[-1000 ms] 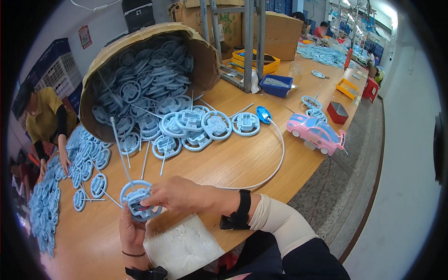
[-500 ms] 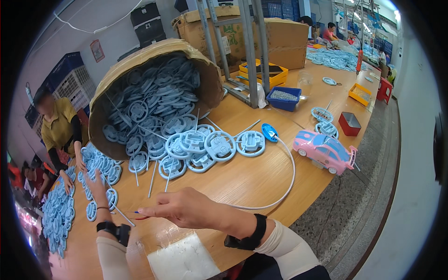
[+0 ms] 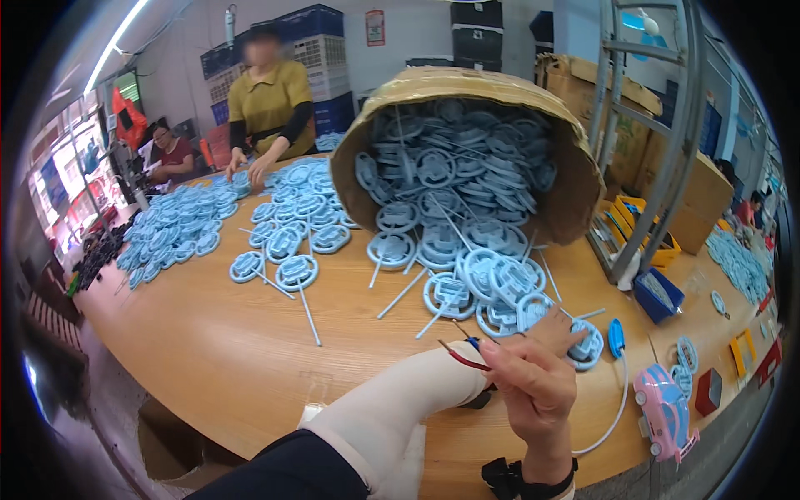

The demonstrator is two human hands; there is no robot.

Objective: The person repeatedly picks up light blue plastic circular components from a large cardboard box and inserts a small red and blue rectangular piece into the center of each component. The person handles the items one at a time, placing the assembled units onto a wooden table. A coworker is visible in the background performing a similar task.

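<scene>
My right hand is closed in a pinch on the red wire and blue wire, whose bare ends point up and left. Beyond it, my left hand reaches across with fingers stretched out over a light-blue toy steering wheel. The right hand partly hides it, so whether those fingers grip the wheel is unclear. A white cable runs from a darker blue oval piece down past my right wrist. Near the table's right edge sits a pink toy car with blue windows.
A tipped cardboard drum spills more wheels onto the table. Wheel heaps lie left, where another person handles some. A metal frame, blue bin, yellow tray and red box stand right.
My left hand has left the wheels on the left and crossed to a wheel on the right. The right hand still pinches the wires, now tilted upward. The view has swung left.
</scene>
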